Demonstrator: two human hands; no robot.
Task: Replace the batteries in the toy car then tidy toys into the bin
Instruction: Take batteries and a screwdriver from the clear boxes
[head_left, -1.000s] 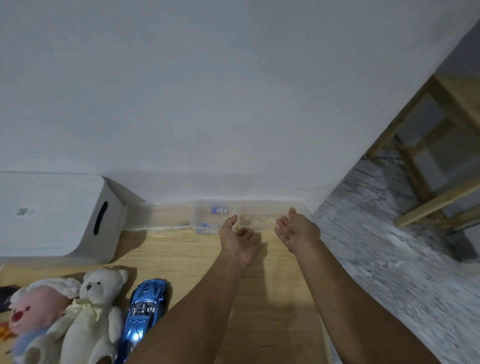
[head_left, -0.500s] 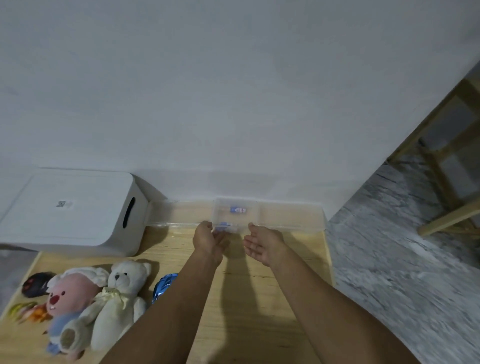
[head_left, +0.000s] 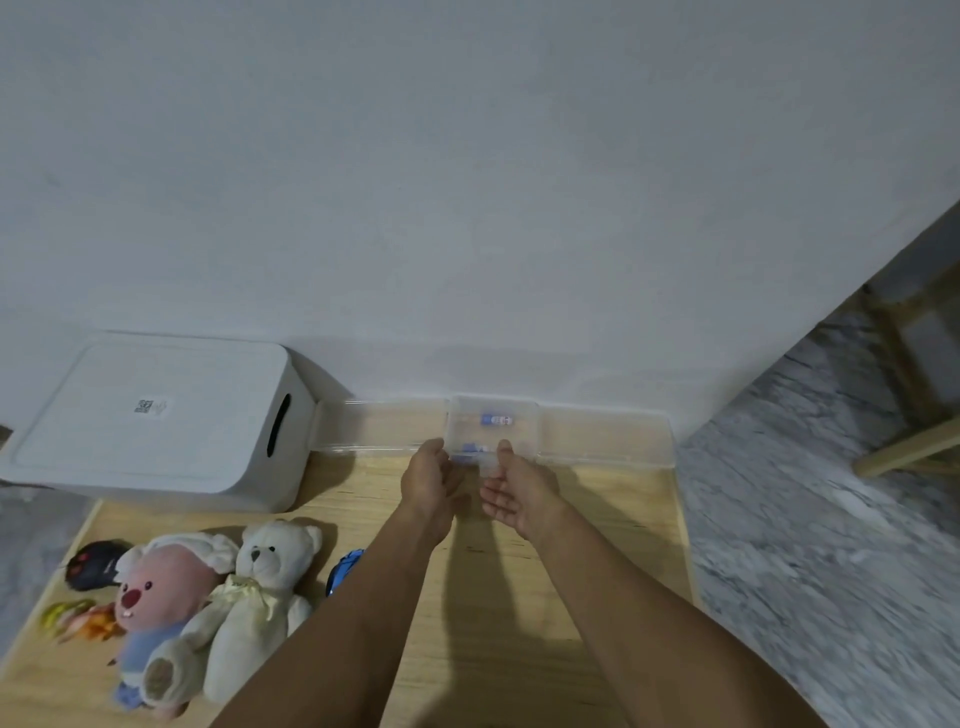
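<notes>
A small clear box (head_left: 519, 415) with blue batteries (head_left: 496, 419) inside stands against the wall, on a long clear tray (head_left: 384, 427). My left hand (head_left: 428, 473) curls on the box's near left corner. My right hand (head_left: 517, 486) holds its near right edge, thumb up against the front. The blue toy car (head_left: 344, 570) lies on the wooden table (head_left: 613, 519), mostly hidden behind my left forearm. The white lidded bin (head_left: 156, 415) stands at the back left.
A white teddy bear (head_left: 260, 597) and a pink plush (head_left: 161, 597) lie at front left, with a black toy (head_left: 93, 564) and yellow-orange toys (head_left: 78, 618) beside them. Marble floor (head_left: 805, 519) and a wooden chair (head_left: 914, 415) are on the right.
Both hands moved left from the tray's right part to the small clear box and closed in on its near edge. My view shifted left, showing more of the toys and bin.
</notes>
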